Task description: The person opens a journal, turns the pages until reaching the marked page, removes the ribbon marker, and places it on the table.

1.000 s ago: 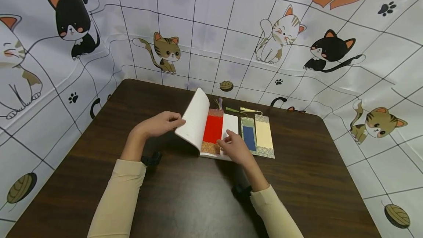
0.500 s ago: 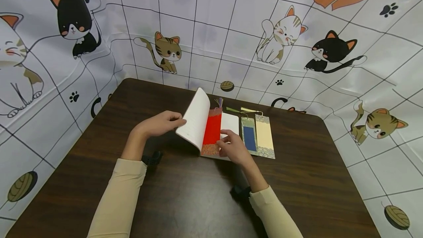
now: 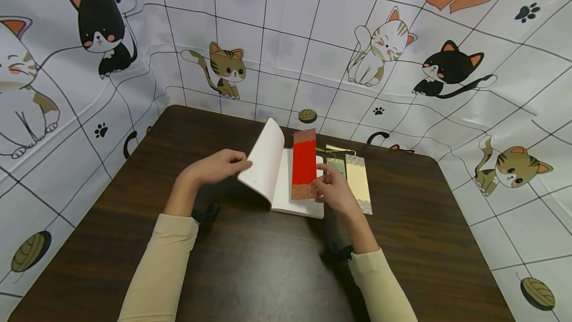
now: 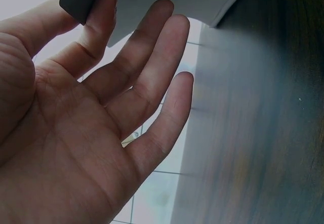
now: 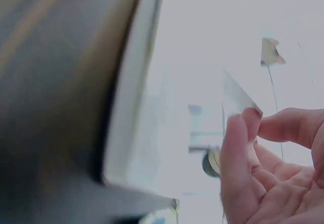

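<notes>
Red with a patterned band at each end, the red bookmark [image 3: 304, 160] is held over the right page of an open notebook [image 3: 299, 206]. The right hand [image 3: 336, 193] — washed out in its wrist view — pinches its edge, hiding much of a green bookmark [image 3: 337, 164]. The left hand [image 3: 219, 167] pinches the notebook's lifted side, other fingers loosely extended.
</notes>
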{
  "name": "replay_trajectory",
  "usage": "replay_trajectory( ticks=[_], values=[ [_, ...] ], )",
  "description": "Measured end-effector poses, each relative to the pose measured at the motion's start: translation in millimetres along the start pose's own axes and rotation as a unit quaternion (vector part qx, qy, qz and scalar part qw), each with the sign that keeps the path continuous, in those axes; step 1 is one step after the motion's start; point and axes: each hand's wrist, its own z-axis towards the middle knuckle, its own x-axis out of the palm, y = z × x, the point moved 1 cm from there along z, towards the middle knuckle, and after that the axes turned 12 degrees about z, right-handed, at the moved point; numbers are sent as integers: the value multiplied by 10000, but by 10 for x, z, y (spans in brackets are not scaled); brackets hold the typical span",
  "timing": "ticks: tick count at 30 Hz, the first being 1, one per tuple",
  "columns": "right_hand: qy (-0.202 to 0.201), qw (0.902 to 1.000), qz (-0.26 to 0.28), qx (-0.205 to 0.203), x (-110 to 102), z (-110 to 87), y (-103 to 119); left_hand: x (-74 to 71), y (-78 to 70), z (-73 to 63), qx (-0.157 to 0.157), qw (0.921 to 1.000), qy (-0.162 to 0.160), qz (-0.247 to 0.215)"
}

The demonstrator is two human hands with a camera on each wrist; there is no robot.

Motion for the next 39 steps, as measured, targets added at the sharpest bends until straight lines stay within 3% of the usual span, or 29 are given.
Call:
replay_trajectory(
  ticks=[7,20,29,39],
  values=[
    [-554,9982,-214,-62,-499,-26,5,8,-17,0,9,10000,15,-11],
    [-1308,9883,-645,454,-1296,-203,-95,10,-40,26,-51,9999,12,95],
    [-1438,9781,-1063,1068,-1663,-298,-261,7,-32,19,-109,9999,33,42],
    [-1193,9748,-1318,1347,-1840,-339,-415,0,-27,-19,-207,9998,18,-27]
  ],
)
